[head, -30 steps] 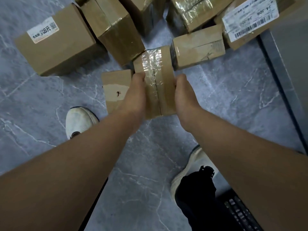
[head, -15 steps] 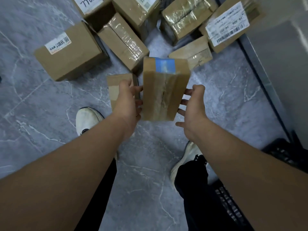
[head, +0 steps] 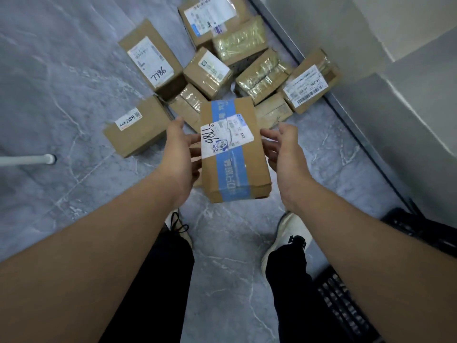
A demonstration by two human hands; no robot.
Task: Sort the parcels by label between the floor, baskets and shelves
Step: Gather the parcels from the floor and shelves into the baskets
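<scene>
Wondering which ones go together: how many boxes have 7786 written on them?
2: the blue-taped box lifted off the floor, and a box at back left of the pile. Other labels may be hidden.

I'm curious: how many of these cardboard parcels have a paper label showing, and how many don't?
Labelled parcels: 6
Parcels with no label showing: 4
Total: 10 in clear sight; another may hide behind the left hand.
</scene>
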